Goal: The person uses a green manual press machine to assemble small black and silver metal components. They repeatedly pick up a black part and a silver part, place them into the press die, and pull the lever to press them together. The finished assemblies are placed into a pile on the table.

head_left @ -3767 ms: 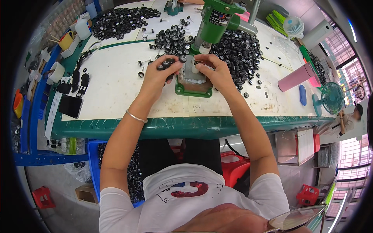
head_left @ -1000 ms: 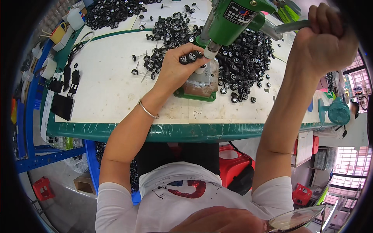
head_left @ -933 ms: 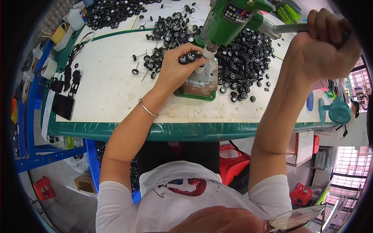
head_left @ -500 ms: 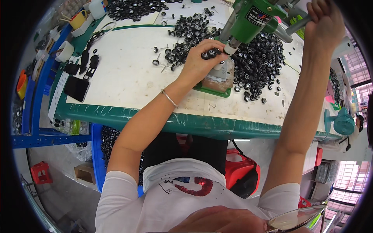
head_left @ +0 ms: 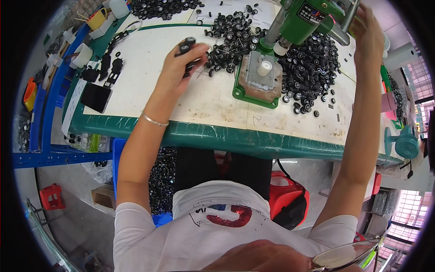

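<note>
My left hand [head_left: 177, 68], raised over the left part of the white work surface, is closed on several small black toy wheels [head_left: 186, 45]; it is slightly blurred. To its right stands a green hand press [head_left: 303, 20]. A white cylindrical post [head_left: 264, 68] rises from its base plate [head_left: 250, 81] with no wheel on it. Above and to the right of the post hangs the white-tipped ram [head_left: 281, 47]. My right hand [head_left: 367, 34] is at the press's metal lever [head_left: 350, 17], fingers partly hidden behind it.
Heaped black wheels [head_left: 312, 68] surround the press's right side. Wheels on thin axles [head_left: 231, 38] lie behind and left of it. A phone [head_left: 96, 98] and black plastic parts [head_left: 108, 72] lie at left. A small teal fan [head_left: 405, 143] stands at right.
My left hand has moved left, away from the press post, with the wheels in it. The lever has swung upward, my right hand staying at it. The view has shifted slightly.
</note>
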A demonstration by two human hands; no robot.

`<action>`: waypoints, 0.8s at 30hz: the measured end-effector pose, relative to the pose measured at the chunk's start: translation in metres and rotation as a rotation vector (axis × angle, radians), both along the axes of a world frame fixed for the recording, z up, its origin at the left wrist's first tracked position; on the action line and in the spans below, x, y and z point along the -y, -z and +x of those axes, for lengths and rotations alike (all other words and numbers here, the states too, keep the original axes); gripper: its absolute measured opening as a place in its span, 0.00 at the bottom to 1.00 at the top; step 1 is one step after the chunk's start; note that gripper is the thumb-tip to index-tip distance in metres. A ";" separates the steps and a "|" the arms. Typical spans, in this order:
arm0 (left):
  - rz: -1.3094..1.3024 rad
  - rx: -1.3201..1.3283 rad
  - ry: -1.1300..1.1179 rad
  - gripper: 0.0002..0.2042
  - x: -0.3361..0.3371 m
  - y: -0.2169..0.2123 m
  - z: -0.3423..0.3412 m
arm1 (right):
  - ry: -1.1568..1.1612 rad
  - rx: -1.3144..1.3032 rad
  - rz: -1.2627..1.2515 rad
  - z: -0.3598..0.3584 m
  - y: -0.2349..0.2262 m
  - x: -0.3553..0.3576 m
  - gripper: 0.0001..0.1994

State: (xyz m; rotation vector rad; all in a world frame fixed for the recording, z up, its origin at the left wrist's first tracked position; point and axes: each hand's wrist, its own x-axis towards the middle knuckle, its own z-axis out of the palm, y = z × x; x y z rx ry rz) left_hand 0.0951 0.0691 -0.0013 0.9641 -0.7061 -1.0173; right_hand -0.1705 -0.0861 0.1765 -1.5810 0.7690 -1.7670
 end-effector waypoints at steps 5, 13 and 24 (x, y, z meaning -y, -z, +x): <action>0.253 0.504 0.059 0.15 -0.026 -0.009 -0.006 | 0.041 -0.631 0.144 -0.087 0.095 -0.032 0.10; 0.224 1.520 -0.203 0.10 -0.011 0.016 -0.023 | 0.097 -1.116 -0.195 -0.089 0.184 -0.093 0.08; 0.135 0.164 -0.057 0.07 -0.001 -0.001 -0.025 | 0.050 -1.017 -0.303 -0.095 0.195 -0.097 0.05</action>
